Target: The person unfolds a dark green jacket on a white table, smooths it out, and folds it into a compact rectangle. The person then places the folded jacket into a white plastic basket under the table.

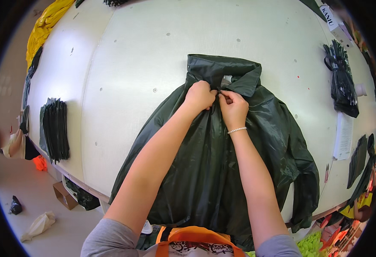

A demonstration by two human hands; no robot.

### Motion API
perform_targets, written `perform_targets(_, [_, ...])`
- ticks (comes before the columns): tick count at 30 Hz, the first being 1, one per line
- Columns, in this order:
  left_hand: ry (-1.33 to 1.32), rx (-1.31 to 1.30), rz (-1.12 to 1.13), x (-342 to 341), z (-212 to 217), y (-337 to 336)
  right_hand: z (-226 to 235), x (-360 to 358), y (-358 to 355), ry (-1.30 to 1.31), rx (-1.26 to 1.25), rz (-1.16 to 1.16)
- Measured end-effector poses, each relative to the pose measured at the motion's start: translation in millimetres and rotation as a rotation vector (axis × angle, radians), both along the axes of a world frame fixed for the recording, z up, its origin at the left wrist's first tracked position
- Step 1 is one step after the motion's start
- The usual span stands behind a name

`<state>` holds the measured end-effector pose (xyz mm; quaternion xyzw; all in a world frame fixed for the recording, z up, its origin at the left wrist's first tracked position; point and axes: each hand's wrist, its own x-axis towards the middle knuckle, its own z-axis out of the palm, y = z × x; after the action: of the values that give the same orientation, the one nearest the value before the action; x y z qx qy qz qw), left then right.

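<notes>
A dark green, shiny rain jacket lies front up on the pale table, its stand-up collar away from me and its hem near my body. A small white label shows inside the neck. My left hand is closed on the jacket's front edge just under the collar. Beside it, my right hand pinches the same front opening between thumb and fingertips. The fingertips of both hands nearly meet there. Whatever small fastening may lie between them is hidden.
On the table, a stack of dark strips lies at the left. To the right are a tied dark bundle, a paper sheet, a slim pen-like tool and a white box. Yellow fabric hangs over the far left edge.
</notes>
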<state>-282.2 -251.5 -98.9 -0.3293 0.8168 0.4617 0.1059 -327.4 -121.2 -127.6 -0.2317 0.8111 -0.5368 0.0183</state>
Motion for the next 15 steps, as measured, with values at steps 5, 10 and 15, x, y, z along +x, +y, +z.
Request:
perform_targets(5, [0.25,0.511,0.016,13.8,-8.6,-9.7,-6.5,-2.0,-1.2,-0.142,-0.066,0.01])
perform_targets(10, [0.303,0.55,-0.018,16.7,-8.3,-12.5,0.5,1.9,-1.5,-0.189,-0.122,0.08])
perform_targets(15, [0.29,0.488,-0.032,15.7,-9.0,-12.2,1.6,4.0,-1.3,0.141,0.023,0.154])
